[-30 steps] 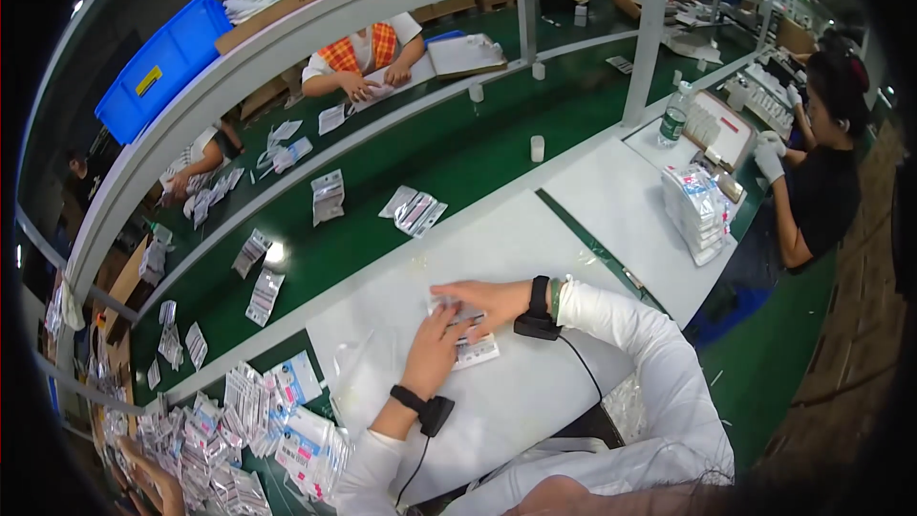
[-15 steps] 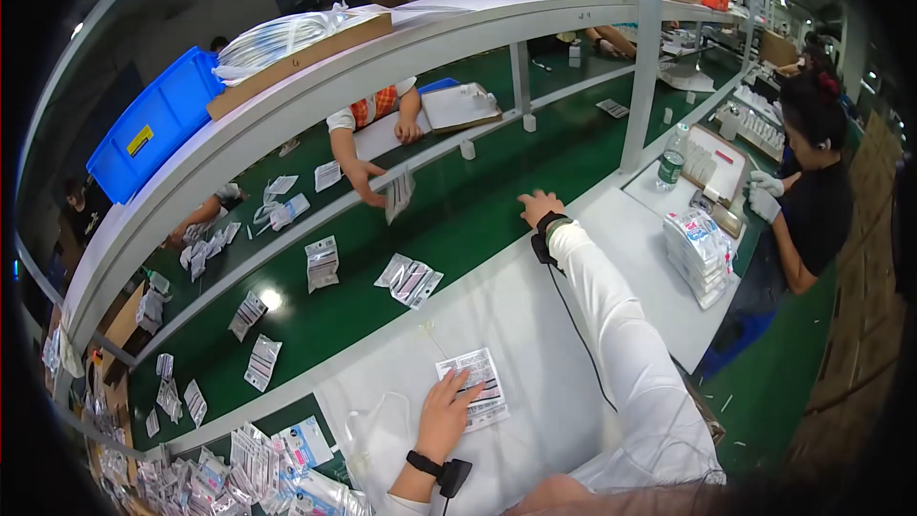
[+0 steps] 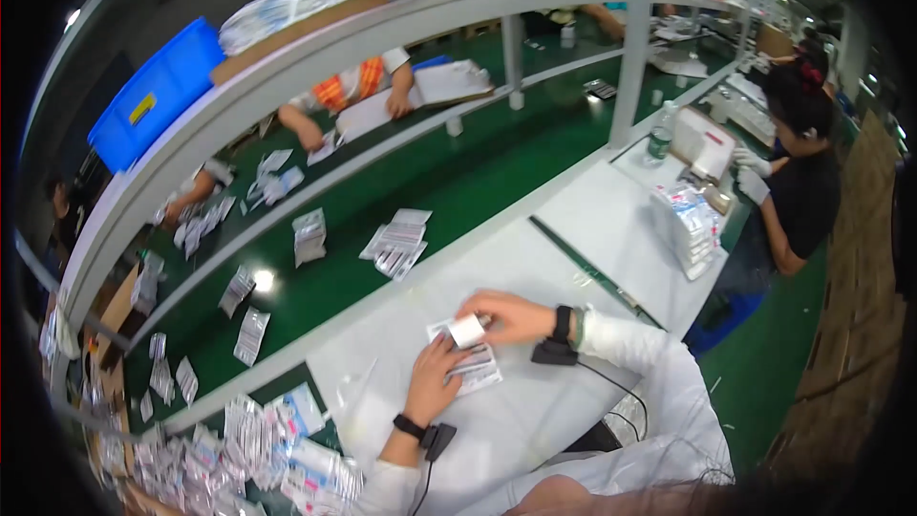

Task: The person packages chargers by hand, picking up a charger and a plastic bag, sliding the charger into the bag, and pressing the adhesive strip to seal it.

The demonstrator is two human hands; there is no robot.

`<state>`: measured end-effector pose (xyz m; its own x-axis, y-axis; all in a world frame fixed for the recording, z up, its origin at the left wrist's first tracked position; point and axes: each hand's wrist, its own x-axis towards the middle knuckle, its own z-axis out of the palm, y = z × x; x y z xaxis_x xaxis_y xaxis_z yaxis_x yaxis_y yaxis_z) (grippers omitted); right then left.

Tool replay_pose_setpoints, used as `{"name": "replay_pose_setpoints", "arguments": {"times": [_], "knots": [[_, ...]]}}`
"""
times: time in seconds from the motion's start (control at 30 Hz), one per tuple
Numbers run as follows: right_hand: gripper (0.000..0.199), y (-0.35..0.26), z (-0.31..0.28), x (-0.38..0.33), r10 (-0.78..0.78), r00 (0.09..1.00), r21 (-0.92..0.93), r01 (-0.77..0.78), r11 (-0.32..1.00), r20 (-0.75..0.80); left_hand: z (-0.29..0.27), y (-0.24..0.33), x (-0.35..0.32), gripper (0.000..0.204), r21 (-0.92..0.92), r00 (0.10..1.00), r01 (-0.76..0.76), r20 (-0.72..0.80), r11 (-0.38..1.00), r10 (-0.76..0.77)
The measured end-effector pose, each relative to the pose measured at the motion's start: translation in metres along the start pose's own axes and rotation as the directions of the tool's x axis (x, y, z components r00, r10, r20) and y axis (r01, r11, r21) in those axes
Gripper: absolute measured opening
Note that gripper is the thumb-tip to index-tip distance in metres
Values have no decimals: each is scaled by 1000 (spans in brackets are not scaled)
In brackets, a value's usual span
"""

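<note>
Far left: a blue plastic bin (image 3: 153, 100) on the overhead shelf (image 3: 325, 38); below it, lower left, a heap of printed pouches (image 3: 301, 468), piled loosely. Single pouches lie apart along the green conveyor belt (image 3: 353, 287), among them a grey-and-white pouch (image 3: 309, 237). Across the belt, a co-worker in orange checks (image 3: 350, 91) has both arms over a work surface. On the near side of the belt, an overlapping group of pouches (image 3: 397, 245). Left hand (image 3: 435, 375): fingers extended, not curled closed, fingertips resting on a flat printed pouch (image 3: 483, 375) that lies on the white tabletop (image 3: 544, 392). Just above the pouch, a small white block (image 3: 467, 331), blurred, possibly a little box. Right hand (image 3: 508, 316): thumb and fingers closed on the block's right side, pinch narrow, about the block's width. Further right: clear water bottle (image 3: 660, 137), upright; stack of bagged packets (image 3: 690, 229), slightly tilted; gloved co-worker (image 3: 807, 196) beside the bench.
</note>
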<state>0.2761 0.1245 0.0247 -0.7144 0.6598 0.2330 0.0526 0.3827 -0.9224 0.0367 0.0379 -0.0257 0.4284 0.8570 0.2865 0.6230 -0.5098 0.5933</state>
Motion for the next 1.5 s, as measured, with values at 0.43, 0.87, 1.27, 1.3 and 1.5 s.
{"name": "replay_pose_setpoints", "arguments": {"times": [0.43,0.87,1.27,1.3,1.5], "knots": [[35,-22,38,-52,-166,981,-630,194,752,104,12,4,13,27,-216,991,101,-63,971,-117],[38,-6,54,-36,59,989,-612,-131,780,-136,7,16,16,27,95,987,98,-135,991,-85],[45,-10,53,-30,118,978,-638,-202,743,-172,6,13,18,29,39,983,116,-148,992,-109],[45,-10,53,-29,117,978,-638,-202,743,-172,8,12,18,30,55,984,97,-154,994,-87],[45,18,47,-13,47,959,-611,-215,761,-280,11,11,20,32,84,985,39,-168,996,-25]]}}
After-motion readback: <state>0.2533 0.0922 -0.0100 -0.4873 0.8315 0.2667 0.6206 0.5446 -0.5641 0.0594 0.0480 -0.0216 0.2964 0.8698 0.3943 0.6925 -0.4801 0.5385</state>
